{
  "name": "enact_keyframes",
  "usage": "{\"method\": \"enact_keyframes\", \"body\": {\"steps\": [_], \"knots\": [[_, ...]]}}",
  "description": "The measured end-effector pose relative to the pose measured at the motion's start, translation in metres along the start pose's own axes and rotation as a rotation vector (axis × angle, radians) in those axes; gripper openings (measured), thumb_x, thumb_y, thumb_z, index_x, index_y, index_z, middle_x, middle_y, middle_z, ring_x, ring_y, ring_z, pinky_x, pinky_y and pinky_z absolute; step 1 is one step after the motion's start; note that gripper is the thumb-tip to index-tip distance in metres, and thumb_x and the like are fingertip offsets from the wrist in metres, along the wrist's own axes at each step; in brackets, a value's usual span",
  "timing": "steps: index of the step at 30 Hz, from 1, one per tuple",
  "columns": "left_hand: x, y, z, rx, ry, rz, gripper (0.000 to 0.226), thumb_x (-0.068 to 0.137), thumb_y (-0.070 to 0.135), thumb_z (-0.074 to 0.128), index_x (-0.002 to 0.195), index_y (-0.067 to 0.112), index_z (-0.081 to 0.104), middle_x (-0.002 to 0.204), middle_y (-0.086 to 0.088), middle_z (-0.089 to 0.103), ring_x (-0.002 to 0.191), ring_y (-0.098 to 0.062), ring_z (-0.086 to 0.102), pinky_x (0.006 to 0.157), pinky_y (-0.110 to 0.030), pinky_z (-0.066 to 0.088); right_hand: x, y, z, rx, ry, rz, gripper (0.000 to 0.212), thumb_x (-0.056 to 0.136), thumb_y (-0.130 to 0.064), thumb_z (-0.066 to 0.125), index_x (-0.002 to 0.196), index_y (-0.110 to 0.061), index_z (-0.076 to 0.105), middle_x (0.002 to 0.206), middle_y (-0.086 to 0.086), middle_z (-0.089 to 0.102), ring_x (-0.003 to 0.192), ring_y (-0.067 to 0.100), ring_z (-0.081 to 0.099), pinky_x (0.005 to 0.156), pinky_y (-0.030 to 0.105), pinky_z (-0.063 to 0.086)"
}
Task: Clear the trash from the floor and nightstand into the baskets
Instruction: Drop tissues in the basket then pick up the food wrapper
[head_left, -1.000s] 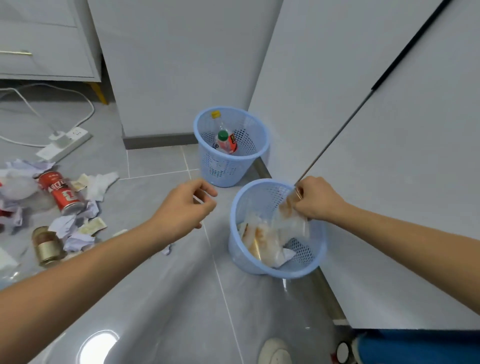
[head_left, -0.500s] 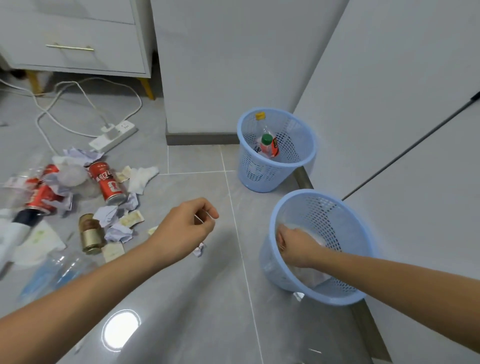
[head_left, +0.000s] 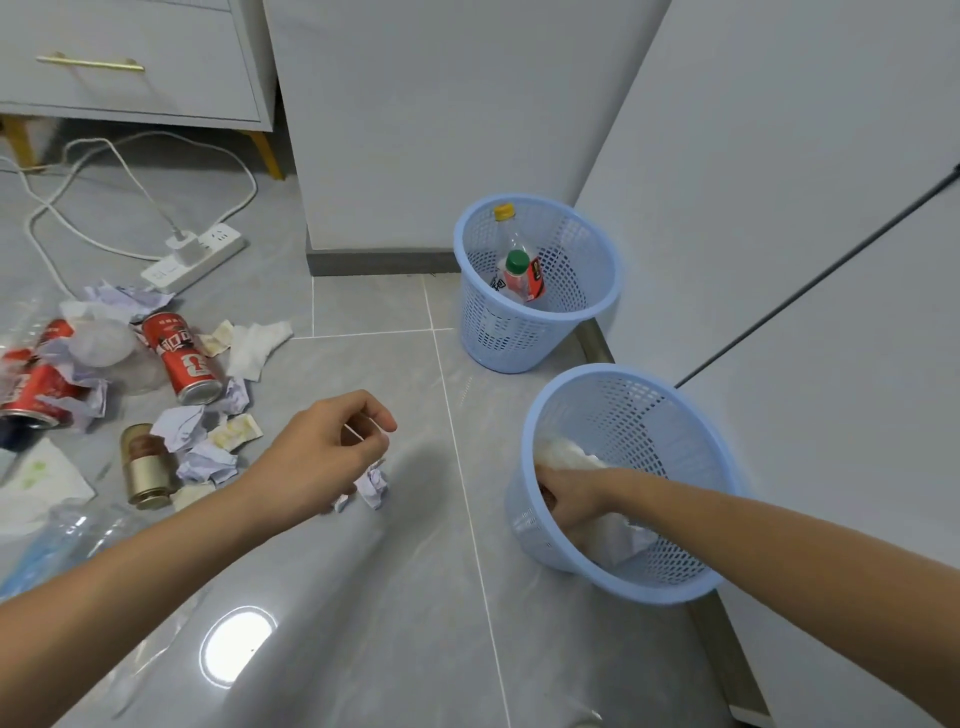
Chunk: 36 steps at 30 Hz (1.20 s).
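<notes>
Two blue mesh baskets stand by the white cabinet. Inside the near basket (head_left: 675, 387), my right hand (head_left: 569, 496) is low against the left wall, with its fingers curled on crumpled white wrapper trash (head_left: 621, 538). The far basket (head_left: 602, 234) holds two plastic bottles (head_left: 517, 273). My left hand (head_left: 324, 452) hovers over the floor, its fingers pinched on a thin white stick (head_left: 353, 432). Just beneath it lies a small crumpled paper ball (head_left: 375, 486). The trash pile at the left includes a red can (head_left: 182, 358), a gold can (head_left: 145, 470) and paper scraps.
A power strip (head_left: 197, 254) with looping white cables lies on the floor behind the pile. The nightstand (head_left: 130, 67) on gold legs stands at the back left. At the bottom left is a clear plastic bottle (head_left: 62, 540). White cabinet fronts (head_left: 779, 208) wall off the right side.
My right hand has gone from above the near basket's rim, holding a clear wrapper, down deep into the basket. The view swung left, showing more of the pile. My left hand kept its pinch.
</notes>
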<state>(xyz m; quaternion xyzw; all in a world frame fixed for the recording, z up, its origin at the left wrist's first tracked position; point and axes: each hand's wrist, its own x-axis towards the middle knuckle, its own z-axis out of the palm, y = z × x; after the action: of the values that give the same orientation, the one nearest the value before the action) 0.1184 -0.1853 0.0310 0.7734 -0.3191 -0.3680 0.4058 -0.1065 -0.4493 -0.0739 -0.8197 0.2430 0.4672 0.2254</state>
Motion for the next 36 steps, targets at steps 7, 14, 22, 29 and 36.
{"method": "enact_keyframes", "body": {"steps": [7, 14, 22, 29, 36], "knots": [[0.001, 0.009, 0.005, 0.036, 0.006, 0.065, 0.016, 0.093, 0.008, 0.061, 0.095, 0.022, 0.069, 0.089, -0.008, 0.067, 0.082, -0.032, 0.068, 0.058, -0.034, 0.057, -0.07, -0.009, -0.045, 0.305, 0.069, 0.018, 0.028, 0.089, -0.021, 0.07, 0.116, -0.013, 0.071, 0.115, 0.007, 0.073, 0.106, 0.022, 0.071, 0.093, 0.034, 0.059], [-0.005, 0.013, 0.004, 0.123, 0.007, 0.118, 0.018, 0.093, 0.011, 0.061, 0.093, 0.027, 0.067, 0.085, 0.0, 0.068, 0.074, -0.026, 0.069, 0.066, -0.048, 0.059, -0.13, -0.027, -0.061, 0.276, 0.469, 0.027, 0.025, 0.087, -0.037, 0.074, 0.095, -0.014, 0.069, 0.079, 0.004, 0.073, 0.069, 0.016, 0.073, 0.065, 0.035, 0.065], [-0.024, -0.008, -0.075, 0.203, 0.04, 0.095, 0.01, 0.095, 0.014, 0.059, 0.099, 0.022, 0.064, 0.088, -0.003, 0.07, 0.077, -0.022, 0.071, 0.063, -0.045, 0.061, -0.174, -0.134, -0.106, -0.001, 0.724, -0.235, 0.011, 0.091, -0.032, 0.066, 0.086, -0.023, 0.069, 0.066, -0.004, 0.069, 0.065, 0.007, 0.068, 0.068, 0.032, 0.056], [-0.029, -0.092, -0.12, 0.318, 0.07, -0.089, 0.009, 0.091, 0.017, 0.061, 0.098, 0.021, 0.065, 0.087, -0.002, 0.07, 0.083, -0.027, 0.071, 0.068, -0.041, 0.06, -0.066, -0.259, -0.096, 0.025, 0.458, -0.29, 0.013, 0.092, -0.017, 0.061, 0.101, -0.013, 0.068, 0.092, 0.009, 0.071, 0.071, 0.022, 0.075, 0.062, 0.039, 0.065], [0.024, -0.161, -0.02, 0.539, -0.089, -0.042, 0.055, 0.087, 0.04, 0.064, 0.14, 0.032, 0.05, 0.133, -0.002, 0.054, 0.122, -0.026, 0.058, 0.098, -0.04, 0.049, 0.069, -0.225, -0.006, -0.001, 0.454, -0.104, 0.076, 0.084, -0.03, 0.07, 0.152, -0.025, 0.037, 0.146, 0.008, 0.037, 0.127, 0.036, 0.055, 0.104, 0.038, 0.045]]}}
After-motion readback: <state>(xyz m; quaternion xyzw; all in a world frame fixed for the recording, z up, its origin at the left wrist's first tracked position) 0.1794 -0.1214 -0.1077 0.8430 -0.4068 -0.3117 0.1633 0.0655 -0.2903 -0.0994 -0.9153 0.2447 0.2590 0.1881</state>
